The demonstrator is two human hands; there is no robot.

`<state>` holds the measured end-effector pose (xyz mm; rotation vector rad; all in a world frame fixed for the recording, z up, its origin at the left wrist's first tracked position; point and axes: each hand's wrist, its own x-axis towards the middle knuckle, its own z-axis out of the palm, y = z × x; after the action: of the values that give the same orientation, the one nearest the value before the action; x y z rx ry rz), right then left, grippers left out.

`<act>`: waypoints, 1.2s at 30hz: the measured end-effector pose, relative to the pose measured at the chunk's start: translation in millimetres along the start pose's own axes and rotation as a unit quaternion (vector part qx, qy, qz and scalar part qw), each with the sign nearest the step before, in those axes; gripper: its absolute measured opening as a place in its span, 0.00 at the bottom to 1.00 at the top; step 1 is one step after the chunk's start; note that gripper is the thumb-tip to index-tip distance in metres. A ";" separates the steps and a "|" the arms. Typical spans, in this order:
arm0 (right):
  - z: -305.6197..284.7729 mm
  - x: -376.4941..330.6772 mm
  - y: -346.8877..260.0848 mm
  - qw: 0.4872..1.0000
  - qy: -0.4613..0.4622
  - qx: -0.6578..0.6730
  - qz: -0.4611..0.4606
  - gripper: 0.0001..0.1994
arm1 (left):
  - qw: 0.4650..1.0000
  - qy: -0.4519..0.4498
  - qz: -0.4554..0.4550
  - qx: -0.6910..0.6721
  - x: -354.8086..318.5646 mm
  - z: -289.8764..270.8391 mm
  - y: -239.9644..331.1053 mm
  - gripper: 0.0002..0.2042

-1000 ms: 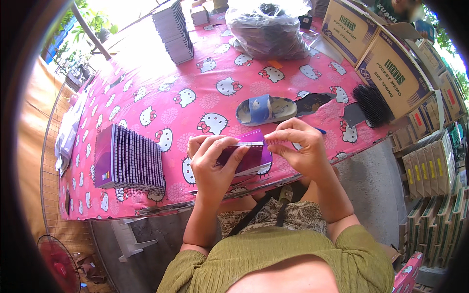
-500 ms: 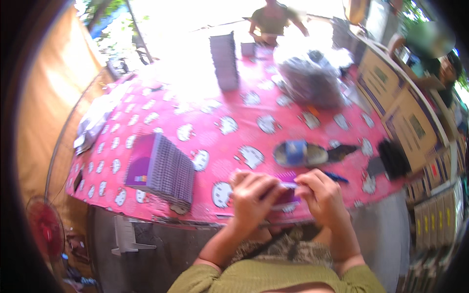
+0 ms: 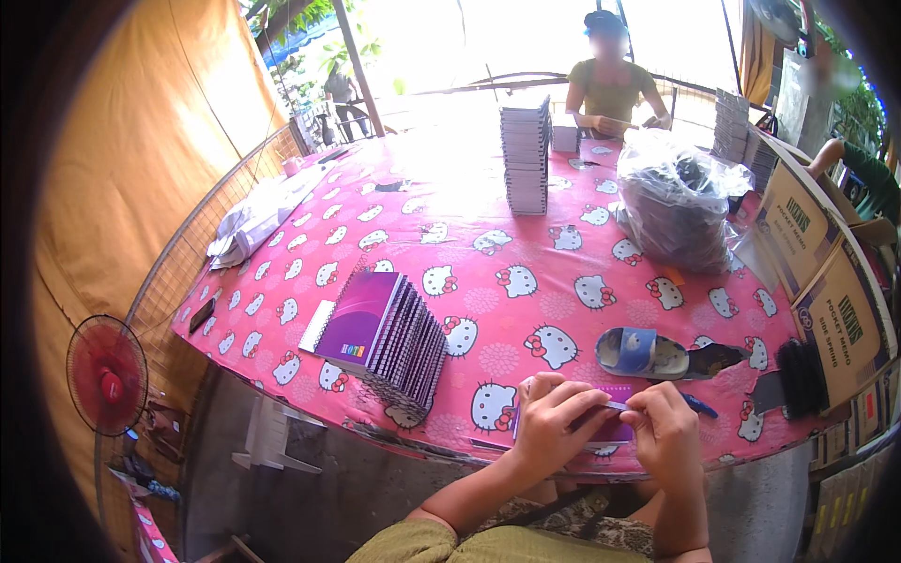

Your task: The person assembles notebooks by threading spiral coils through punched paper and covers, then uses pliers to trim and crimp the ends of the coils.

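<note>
At the near edge of the table, a small purple notebook (image 3: 615, 433) with a row of holes along its far edge lies under my hands. My left hand (image 3: 556, 419) is closed, its fingers curled and pressed at the notebook's far part. My right hand (image 3: 668, 432) pinches at the right end of a thin, pale edge running between both hands. Whether that edge is paper or binding is too small to tell. Left of them stands a stack of purple spiral notebooks (image 3: 361, 319). A blue pen (image 3: 699, 405) rests just beyond my right hand.
A blue slipper (image 3: 642, 354) lies beyond my hands. Black binding coils (image 3: 801, 375) sit at the right near cardboard boxes (image 3: 838, 314). A plastic bag of dark items (image 3: 678, 202) and a tall notebook stack (image 3: 525, 159) stand farther back. Across the table sits another person (image 3: 612, 89).
My view has lifted and swung left, so the table and hands appear lower and farther right. Both hands keep nearly the same grip on the notebook.
</note>
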<state>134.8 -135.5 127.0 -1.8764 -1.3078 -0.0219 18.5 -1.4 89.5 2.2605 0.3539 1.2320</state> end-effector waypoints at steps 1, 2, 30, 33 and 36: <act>-1.7 2.8 -2.7 1.000 0.005 -0.007 -0.012 0.10 | 1.000 -0.004 0.002 0.002 1.0 -0.7 0.0 0.10; -4.9 6.6 -7.3 1.000 0.009 -0.014 -0.024 0.09 | 1.000 -0.009 0.003 0.004 1.6 -1.9 0.3 0.10; -21.5 41.8 101.6 0.939 -0.071 0.335 -0.023 0.13 | 0.998 -0.024 -0.055 -0.034 4.7 -4.3 -2.5 0.16; -28.8 43.9 101.7 0.942 -0.097 0.320 -0.001 0.12 | 0.998 -0.031 -0.054 -0.015 4.2 -5.6 0.9 0.17; -21.6 48.1 110.0 0.966 -0.107 0.232 -0.031 0.10 | 0.993 -0.032 -0.104 -0.044 4.7 -2.9 5.7 0.19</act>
<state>252.1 -124.6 95.5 -1.4641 -1.3746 0.4308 18.6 -2.9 97.3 2.1236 0.4870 1.0455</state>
